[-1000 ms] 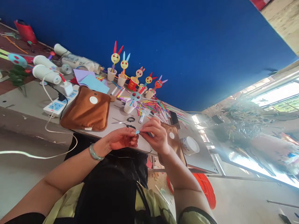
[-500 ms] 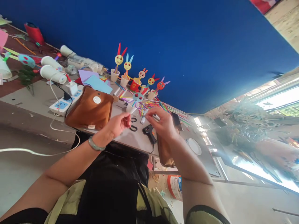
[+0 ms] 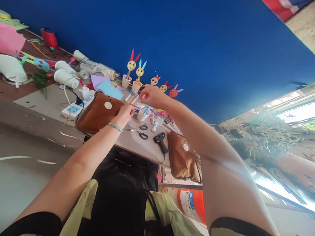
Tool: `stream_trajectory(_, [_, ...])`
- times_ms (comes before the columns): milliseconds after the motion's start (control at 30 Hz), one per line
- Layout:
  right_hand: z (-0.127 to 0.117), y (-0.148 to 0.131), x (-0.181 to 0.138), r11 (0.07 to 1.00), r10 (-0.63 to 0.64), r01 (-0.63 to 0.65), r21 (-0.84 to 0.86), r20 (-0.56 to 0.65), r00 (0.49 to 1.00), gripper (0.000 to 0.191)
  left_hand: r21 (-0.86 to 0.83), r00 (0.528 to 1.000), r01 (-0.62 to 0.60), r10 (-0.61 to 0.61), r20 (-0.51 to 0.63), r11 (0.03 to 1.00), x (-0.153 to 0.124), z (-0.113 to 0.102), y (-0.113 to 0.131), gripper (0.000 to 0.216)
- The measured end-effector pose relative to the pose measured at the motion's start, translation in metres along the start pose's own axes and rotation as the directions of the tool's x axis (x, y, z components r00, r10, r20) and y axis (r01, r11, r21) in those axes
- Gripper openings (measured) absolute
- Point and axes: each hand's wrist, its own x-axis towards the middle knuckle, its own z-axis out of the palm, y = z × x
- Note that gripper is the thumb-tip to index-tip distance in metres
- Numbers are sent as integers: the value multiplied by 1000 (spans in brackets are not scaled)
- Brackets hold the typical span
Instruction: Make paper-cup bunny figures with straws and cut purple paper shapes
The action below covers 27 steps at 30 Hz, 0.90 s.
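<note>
My left hand [image 3: 126, 113], a bracelet on its wrist, is closed at the right edge of a brown bag [image 3: 92, 114] with a white disc. Whatever lies in its curled fingers is too small to tell. Farther forward, my right hand [image 3: 153, 95] reaches over the paper cup [image 3: 143, 114] with blue and purple strips, its fingers bent together; I cannot make out what they hold. It hides part of the rabbit figures behind. Below lie scissors [image 3: 141, 131], a black glue gun [image 3: 161, 143] and a white tube [image 3: 155, 126].
Rabbit-faced figures in paper cups [image 3: 126, 81] line the blue wall [image 3: 197, 49]. Coloured sticks [image 3: 162, 115] lie on the table. A power strip [image 3: 77, 106], coloured paper [image 3: 109, 89] and white cups [image 3: 66, 78] are at left; another brown bag [image 3: 182, 157] is at right.
My right hand has moved forward and left, over the cup. My left hand has shifted slightly forward. The scissors and the right-hand brown bag show more fully; the view has shifted.
</note>
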Motion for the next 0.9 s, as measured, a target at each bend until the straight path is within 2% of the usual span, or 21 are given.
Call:
stream_trajectory(100, [9,-1,21,996,13,-7,-91,61,998,7,-12,996,-6,7,84,1000,5,1,-4,23])
stream_trajectory(300, [26,0,51,966,174,-136,-221,165,971,8,-54,984,-28,37,175,998,13,-4,-10,21])
stream_trajectory(900, [60,11,75,948,240,-169,-270,254,937,16,-62,988,-18,28,153,998,19,-7,-19,25])
